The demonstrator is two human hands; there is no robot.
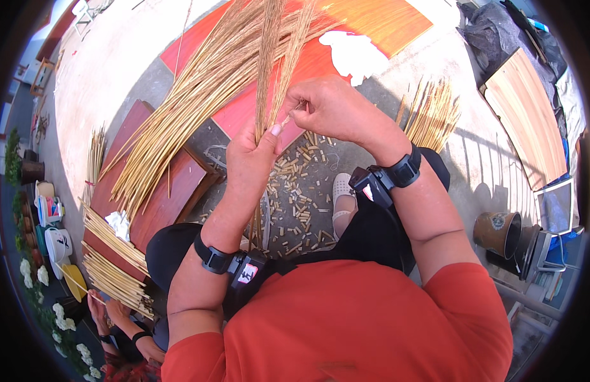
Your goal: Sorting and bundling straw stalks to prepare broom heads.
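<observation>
My left hand (249, 158) is closed around a few upright broom stalks (266, 63), their feathery brown heads pointing away from me. The stalks' lower ends run down past my wrist, between my knees. Close beside them, on the right, my right hand (336, 109) is closed in a pinch. A small pale bit shows near its fingertips, too small to make out. Beyond my hands, a large heap of long yellow broom stalks (180, 105) lies across a red-orange board (397, 22) and a brown wooden table (171, 191).
Cut stalk pieces (296, 207) litter the ground by my shoe (343, 188). A white cloth (355, 54) lies on the board. Stalk bundles stand right (433, 114) and left (94, 159). At lower left, a co-worker's hands (110, 313) hold a stalk. A bucket (497, 230) stands right.
</observation>
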